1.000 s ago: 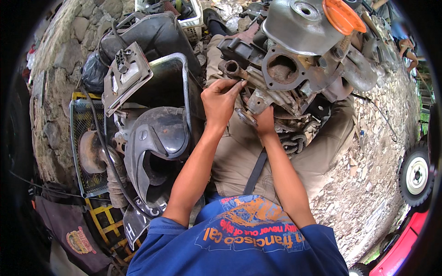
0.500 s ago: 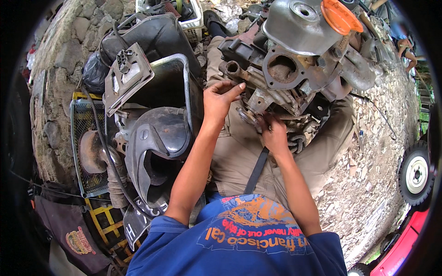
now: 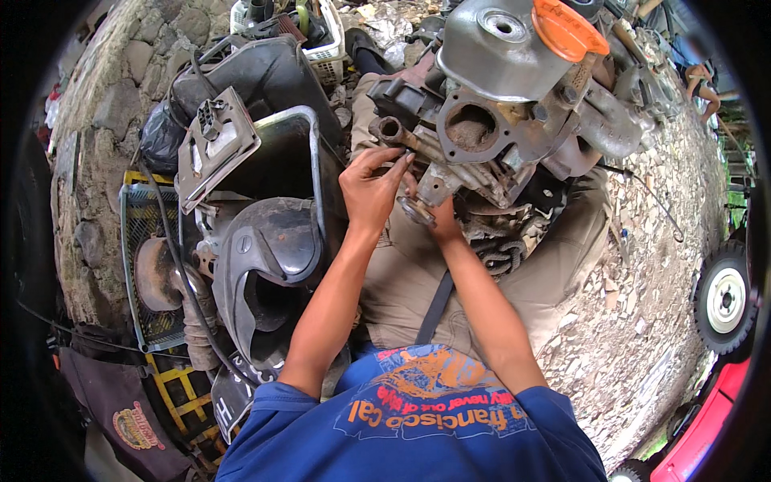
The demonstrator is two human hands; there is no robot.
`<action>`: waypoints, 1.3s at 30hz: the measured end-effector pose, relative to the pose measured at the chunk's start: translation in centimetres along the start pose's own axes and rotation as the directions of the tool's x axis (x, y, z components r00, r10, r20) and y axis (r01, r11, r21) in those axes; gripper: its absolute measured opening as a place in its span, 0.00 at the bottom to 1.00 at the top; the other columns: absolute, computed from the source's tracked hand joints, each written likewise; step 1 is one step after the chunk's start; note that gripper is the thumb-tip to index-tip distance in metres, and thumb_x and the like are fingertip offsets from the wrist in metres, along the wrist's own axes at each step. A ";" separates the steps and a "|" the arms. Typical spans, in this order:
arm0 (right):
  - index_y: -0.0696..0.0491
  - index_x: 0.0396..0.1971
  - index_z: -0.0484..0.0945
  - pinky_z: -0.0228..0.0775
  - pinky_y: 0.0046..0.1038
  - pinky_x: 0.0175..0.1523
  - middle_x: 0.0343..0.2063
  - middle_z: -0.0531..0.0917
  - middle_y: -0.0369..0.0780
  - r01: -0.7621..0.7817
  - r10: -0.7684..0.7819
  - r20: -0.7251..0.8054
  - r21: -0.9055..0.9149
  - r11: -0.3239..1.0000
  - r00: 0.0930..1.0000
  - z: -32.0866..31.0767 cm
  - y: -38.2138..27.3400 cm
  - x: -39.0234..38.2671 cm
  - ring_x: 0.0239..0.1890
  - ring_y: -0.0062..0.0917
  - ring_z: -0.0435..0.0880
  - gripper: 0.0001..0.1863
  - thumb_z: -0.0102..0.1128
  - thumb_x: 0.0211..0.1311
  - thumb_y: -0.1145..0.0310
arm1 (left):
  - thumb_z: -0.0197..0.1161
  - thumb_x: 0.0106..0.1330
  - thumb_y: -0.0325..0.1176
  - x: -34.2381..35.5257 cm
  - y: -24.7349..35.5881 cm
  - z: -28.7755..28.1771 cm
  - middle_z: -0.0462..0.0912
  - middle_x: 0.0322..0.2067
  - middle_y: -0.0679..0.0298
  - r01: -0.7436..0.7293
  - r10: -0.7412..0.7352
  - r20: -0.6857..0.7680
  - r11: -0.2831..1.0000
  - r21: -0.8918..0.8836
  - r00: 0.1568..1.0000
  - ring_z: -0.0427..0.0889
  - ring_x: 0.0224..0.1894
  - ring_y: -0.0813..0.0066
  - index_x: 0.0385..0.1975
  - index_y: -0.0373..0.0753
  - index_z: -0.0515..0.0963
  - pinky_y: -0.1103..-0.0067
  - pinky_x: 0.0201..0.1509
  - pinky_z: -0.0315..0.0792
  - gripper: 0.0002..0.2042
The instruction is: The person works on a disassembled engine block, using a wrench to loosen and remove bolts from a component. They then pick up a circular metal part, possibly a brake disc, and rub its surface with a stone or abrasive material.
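Observation:
A grimy engine assembly [image 3: 470, 149] sits between my legs, with a round flanged opening and a short pipe end. My left hand [image 3: 369, 189] pinches at its side just below the pipe end, fingertips together on something too small to make out. My right hand [image 3: 440, 221] is behind a lower bracket and small round metal fitting [image 3: 416, 210]; some curled fingers show above the fitting, and what they grip is hidden. A silver tank [image 3: 490, 60] with an orange plastic piece [image 3: 566, 28] rests above the assembly.
Left are a black helmet [image 3: 265, 241], open black container [image 3: 317, 136], metal plate [image 3: 209, 153], rusty pipe [image 3: 161, 281] and white basket [image 3: 329, 56]. Rubble ground [image 3: 642, 305] lies right, with a tyre [image 3: 723, 297], red vehicle [image 3: 699, 426] and another person [image 3: 699, 76].
The engine parts appear slightly left and lower in view. My right hand shifted right half a second ago and is now back left, more hidden behind the bracket. My left hand stays pinched.

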State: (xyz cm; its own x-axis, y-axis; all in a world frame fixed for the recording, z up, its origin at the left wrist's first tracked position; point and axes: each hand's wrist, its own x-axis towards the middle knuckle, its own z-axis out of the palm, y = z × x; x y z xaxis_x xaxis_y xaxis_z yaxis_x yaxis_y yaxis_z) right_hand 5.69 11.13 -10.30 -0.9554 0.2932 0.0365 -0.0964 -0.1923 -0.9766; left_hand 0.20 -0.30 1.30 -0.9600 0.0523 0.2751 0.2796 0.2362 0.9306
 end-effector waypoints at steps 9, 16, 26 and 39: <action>0.60 0.40 0.80 0.73 0.41 0.45 0.36 0.83 0.52 0.023 -0.020 0.012 -0.602 0.798 1.000 -2.7 -3.3 -2.4 0.42 0.49 0.81 0.11 0.61 0.60 0.70 | 0.74 0.55 0.27 0.3 -0.2 -0.1 0.85 0.26 0.62 0.141 -0.141 0.000 0.990 0.012 0.990 0.81 0.29 0.80 0.31 0.29 0.85 0.81 0.34 0.73 0.08; 0.59 0.37 0.79 0.71 0.44 0.43 0.34 0.81 0.54 0.014 0.093 0.100 -0.748 0.664 0.991 -3.9 -12.1 -4.9 0.38 0.53 0.79 0.09 0.60 0.62 0.70 | 0.73 0.58 0.30 0.0 -0.6 0.0 0.86 0.31 0.63 0.451 -0.434 0.131 0.820 -0.352 0.891 0.81 0.30 0.83 0.37 0.28 0.83 0.84 0.32 0.76 0.12; 0.58 0.42 0.78 0.71 0.45 0.43 0.37 0.81 0.54 0.072 -0.029 0.072 -0.718 0.693 0.997 -3.7 -9.7 -3.9 0.40 0.53 0.79 0.11 0.60 0.63 0.69 | 0.74 0.57 0.29 -0.4 0.2 -0.1 0.86 0.31 0.63 0.388 -0.370 0.120 0.888 -0.247 0.921 0.81 0.32 0.84 0.38 0.29 0.83 0.85 0.35 0.75 0.13; 0.60 0.43 0.79 0.74 0.39 0.43 0.35 0.84 0.52 -0.016 -0.002 -0.029 -0.597 0.802 1.000 -3.5 -7.5 -6.1 0.38 0.49 0.82 0.11 0.59 0.63 0.72 | 0.72 0.59 0.30 -0.1 -1.2 0.1 0.83 0.27 0.67 0.385 -0.351 0.202 0.909 -0.162 0.914 0.76 0.26 0.86 0.35 0.31 0.83 0.87 0.29 0.71 0.10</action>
State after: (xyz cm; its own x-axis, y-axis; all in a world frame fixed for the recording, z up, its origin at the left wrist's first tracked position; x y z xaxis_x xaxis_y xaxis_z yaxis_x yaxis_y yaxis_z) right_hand 13.23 14.06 -3.97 -0.9468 0.3202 0.0322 0.1043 0.4001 -0.9105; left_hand 0.00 -0.49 0.16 -0.9792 0.1610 -0.1237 -0.1124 0.0773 0.9906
